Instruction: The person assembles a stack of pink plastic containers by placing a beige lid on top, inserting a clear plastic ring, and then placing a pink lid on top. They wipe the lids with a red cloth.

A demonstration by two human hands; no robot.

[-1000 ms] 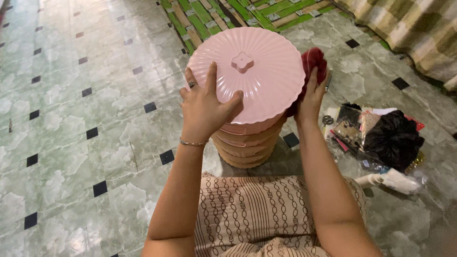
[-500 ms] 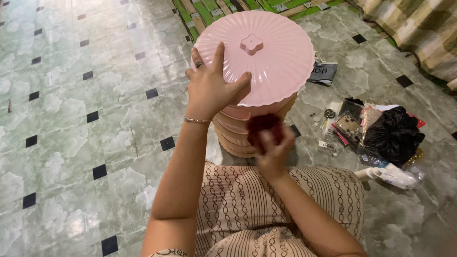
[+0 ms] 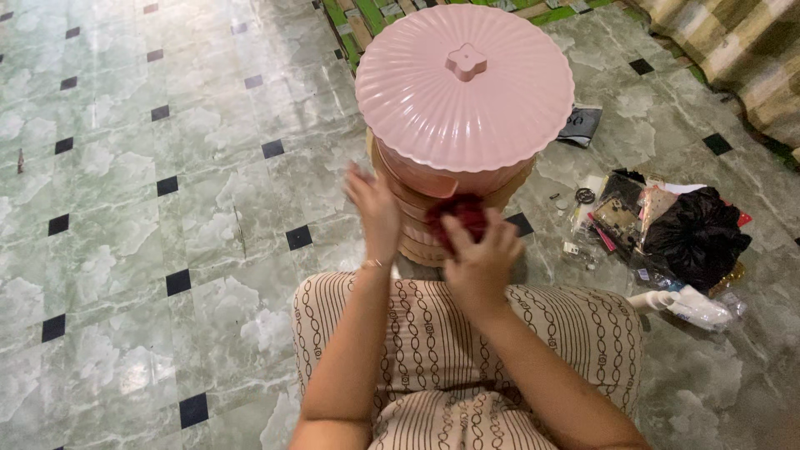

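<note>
So I'm watching the head cam here and the big change is where the cloth went: a second ago my right hand [image 3: 479, 254] had the dark red crumpled cloth [image 3: 457, 215] up beside the rim of the round pink ribbed plastic lid [image 3: 463, 83], now it's dropped down to the front of the stacked pink plastic container body [image 3: 467, 185], just under the lid's overhang. Fingers are curled and bunched around the cloth, pressing it against the side wall

Left hand [image 3: 375, 208] came off the top of the lid too. It's now beside the container's left side, fingers held out fairly flat and blurred, so I can't tell if it's actually touching the wall or just next to it. It holds nothing

My read is the wiping has shifted from the lid to the body. The container stands on the green marbled tile floor [image 3: 167, 208] right in front of my knees, with a pile of small clutter and a black bag [image 3: 696, 237] off to the right
</note>
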